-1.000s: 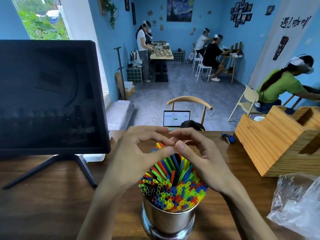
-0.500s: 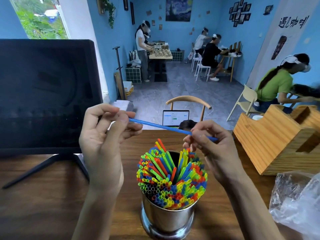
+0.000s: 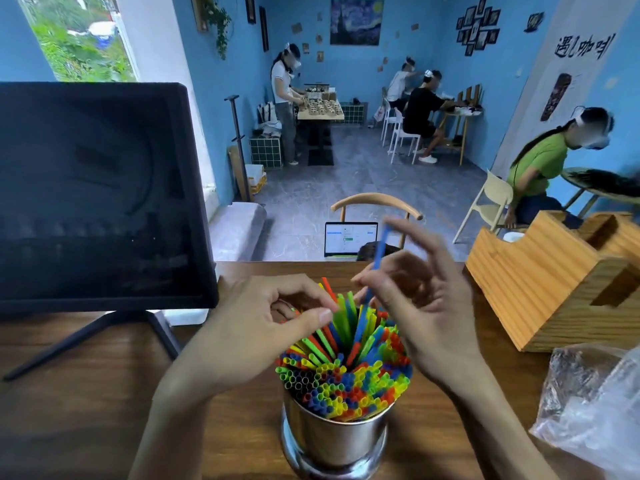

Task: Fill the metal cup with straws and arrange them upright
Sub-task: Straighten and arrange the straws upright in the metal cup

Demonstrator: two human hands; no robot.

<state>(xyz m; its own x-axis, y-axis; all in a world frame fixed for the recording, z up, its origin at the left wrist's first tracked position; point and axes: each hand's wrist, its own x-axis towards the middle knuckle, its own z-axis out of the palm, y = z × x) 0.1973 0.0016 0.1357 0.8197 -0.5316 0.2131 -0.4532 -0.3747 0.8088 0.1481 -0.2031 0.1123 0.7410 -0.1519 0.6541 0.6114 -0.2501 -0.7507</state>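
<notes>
A shiny cylindrical metal cup (image 3: 334,441) with a flared foot stands upright on the brown wooden bench (image 3: 86,410), near its front edge. It is packed with thin plastic straws in green, yellow, red, blue and orange (image 3: 343,379), their open ends showing as a dense cluster at the rim. The nearer straws stand close to upright; those at the back lean outward and fan apart around a gap. A single blue straw (image 3: 377,258), blurred, points steeply down into that gap, pinched in the right hand (image 3: 422,306).
</notes>
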